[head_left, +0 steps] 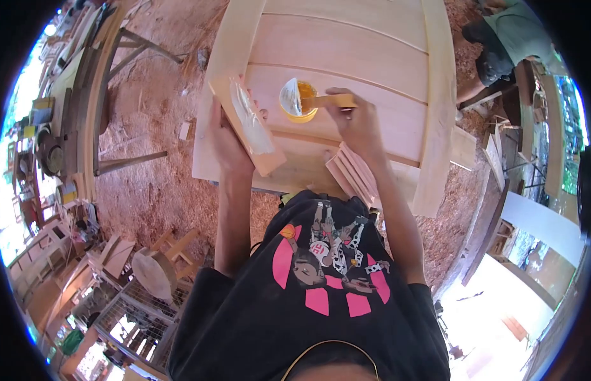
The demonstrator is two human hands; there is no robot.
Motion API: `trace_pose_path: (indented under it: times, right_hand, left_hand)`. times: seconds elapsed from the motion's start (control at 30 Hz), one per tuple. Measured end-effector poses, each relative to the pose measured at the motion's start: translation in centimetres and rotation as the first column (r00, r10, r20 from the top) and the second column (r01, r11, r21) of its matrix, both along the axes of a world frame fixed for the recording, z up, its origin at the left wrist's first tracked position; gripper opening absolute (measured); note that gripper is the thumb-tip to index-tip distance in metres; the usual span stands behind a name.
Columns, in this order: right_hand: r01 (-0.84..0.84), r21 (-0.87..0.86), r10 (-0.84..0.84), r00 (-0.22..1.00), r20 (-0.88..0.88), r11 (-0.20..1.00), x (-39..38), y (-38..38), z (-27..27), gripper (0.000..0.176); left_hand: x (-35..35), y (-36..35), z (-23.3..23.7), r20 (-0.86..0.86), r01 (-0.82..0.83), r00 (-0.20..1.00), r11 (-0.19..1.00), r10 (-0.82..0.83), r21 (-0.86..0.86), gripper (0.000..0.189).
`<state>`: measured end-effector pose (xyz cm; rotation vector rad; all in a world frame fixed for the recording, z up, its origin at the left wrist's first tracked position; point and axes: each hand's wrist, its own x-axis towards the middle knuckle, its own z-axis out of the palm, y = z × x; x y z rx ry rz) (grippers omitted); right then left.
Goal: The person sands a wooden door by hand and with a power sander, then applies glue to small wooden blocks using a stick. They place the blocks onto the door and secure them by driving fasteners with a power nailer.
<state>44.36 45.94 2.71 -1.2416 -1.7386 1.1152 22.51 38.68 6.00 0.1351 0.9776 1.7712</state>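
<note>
My left hand (230, 143) is wrapped around a short wooden board (270, 162), which is held tilted over the edge of a panelled wooden door (333, 41). A whitish paste (249, 114) is smeared along the board's upper face. My right hand (359, 120) is closed around a flat wooden stick (336, 101), its far end reaching into a small yellow tub (300, 118). White stuff coats the tub's left side, and amber stuff shows on the right. Below my right hand, several thin wooden strips (352, 173) lie on the door.
Another person (514, 38) is at the upper right, beside the door. A long workbench (86, 108) runs along the left. Stools and a wire-mesh frame (140, 314) stand at the lower left. Wood shavings (152, 165) cover the ground, and white sheets (498, 317) lie at the lower right.
</note>
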Motion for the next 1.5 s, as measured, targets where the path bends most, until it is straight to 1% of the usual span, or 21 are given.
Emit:
trace_pose_path:
  times: [0.07,0.13,0.17,0.27,0.3,0.33,0.4,0.57,0.63,0.67,0.73,0.8,0.9,1.0,1.07,1.17,1.3,1.33,1.4,1.43,1.5]
  right_hand:
    - [-0.039,-0.052,0.040,0.999,0.028,0.998,-0.2,-0.4,-1.0,0.032]
    - [-0.032,0.179,-0.015,0.967,0.255,0.983,0.4,-1.1,-2.1,0.053]
    - [-0.036,0.110,0.011,0.974,0.226,0.993,1.1,-1.8,-1.7,0.068]
    - [-0.032,0.064,0.018,0.979,0.204,0.997,3.7,-4.5,-1.0,0.064]
    - [-0.038,-0.064,0.046,0.990,0.136,0.997,4.4,-5.7,-0.4,0.067]
    - [-0.009,-0.059,0.017,0.989,0.144,0.998,5.1,-6.8,-0.3,0.067]
    - [-0.101,-0.133,0.109,0.993,0.053,0.986,6.4,-9.2,-0.3,0.070]
    - [0.053,-0.131,-0.042,0.996,0.083,0.990,9.3,-14.2,0.9,0.087]
    - [0.093,-0.150,-0.115,0.983,-0.145,0.984,11.5,-16.2,0.2,0.093]
    - [0.142,-0.142,-0.163,0.976,-0.145,0.980,12.4,-17.3,-0.5,0.093]
    - [0.096,-0.356,-0.265,0.845,-0.465,0.929,13.9,-19.3,-2.0,0.094]
    - [0.125,-0.373,-0.320,0.787,-0.527,0.920,15.1,-20.5,-1.1,0.089]
    - [0.175,-0.519,-0.481,0.686,-0.545,0.837,17.2,-22.5,-1.2,0.075]
    - [0.175,-0.553,-0.490,0.718,-0.494,0.814,20.3,-23.5,-2.4,0.073]
    - [0.118,-0.559,-0.477,0.682,-0.555,0.821,22.8,-24.4,-6.0,0.074]
    - [-0.006,-0.479,-0.366,0.635,-0.680,0.878,27.2,-25.7,-8.7,0.086]
    - [-0.046,-0.514,-0.479,0.297,-0.826,0.857,33.8,-27.6,-11.7,0.083]
    - [-0.072,-0.519,-0.485,0.267,-0.833,0.852,35.2,-28.1,-12.6,0.083]
    - [0.095,-0.599,-0.592,-0.094,-0.801,0.795,38.7,-29.2,-14.1,0.079]
    - [0.143,-0.643,-0.614,-0.200,-0.763,0.752,41.0,-29.4,-14.4,0.074]
    - [0.183,-0.724,-0.666,-0.293,-0.686,0.665,45.8,-30.8,-17.5,0.062]
  left_hand:
    - [0.7,0.1,-0.1,-0.043,-0.005,0.999,0.999,0.003,-0.051,0.049]
    - [0.8,-0.2,-1.0,-0.129,-0.032,0.991,0.999,0.032,0.000,0.050]
    - [0.8,-0.8,-1.0,-0.143,0.005,0.990,1.000,-0.010,-0.030,0.050]
    - [1.5,-1.8,-0.7,-0.278,0.105,0.955,0.994,-0.103,-0.008,0.046]
    - [2.0,-2.0,-0.7,-0.351,0.141,0.927,0.990,-0.133,-0.002,0.045]
    - [2.6,-2.2,-0.7,-0.345,0.170,0.925,0.986,-0.158,0.004,0.045]
    - [4.0,-2.9,-0.8,-0.440,0.274,0.867,0.961,-0.235,0.027,0.048]
    - [9.3,-3.4,1.4,-0.390,0.510,0.823,0.839,-0.413,0.188,0.055]
    - [11.0,-2.6,0.8,-0.353,0.585,0.795,0.777,-0.493,0.233,0.052]
    - [12.2,-2.3,0.8,-0.356,0.623,0.770,0.745,-0.530,0.240,0.052]
    - [14.8,-2.0,0.6,-0.283,0.627,0.777,0.732,-0.563,0.267,0.048]
    - [16.6,-1.6,-1.9,-0.242,0.678,0.735,0.678,-0.634,0.285,0.047]
    - [19.6,-2.9,-4.3,-0.175,0.653,0.757,0.733,-0.630,0.190,0.035]
    - [21.5,-3.5,-6.8,-0.119,0.656,0.755,0.738,-0.645,0.159,0.028]
    - [22.4,-3.4,-8.4,0.042,0.637,0.768,0.769,-0.639,0.047,0.026]
    - [26.6,-4.6,-8.9,0.009,0.640,0.769,0.769,-0.640,-0.009,0.024]
    - [36.7,-7.6,-10.3,0.025,0.692,0.721,0.716,-0.693,-0.097,0.029]
    - [39.6,-8.6,-10.9,0.039,0.726,0.683,0.673,-0.729,-0.138,0.032]
    - [46.6,-11.2,-12.5,-0.041,0.741,0.649,0.643,-0.760,-0.192,0.036]
    - [50.0,-12.1,-13.3,-0.105,0.765,0.601,0.608,-0.792,-0.211,0.040]
    - [56.6,-13.1,-14.6,-0.125,0.801,0.524,0.538,-0.842,-0.264,0.042]
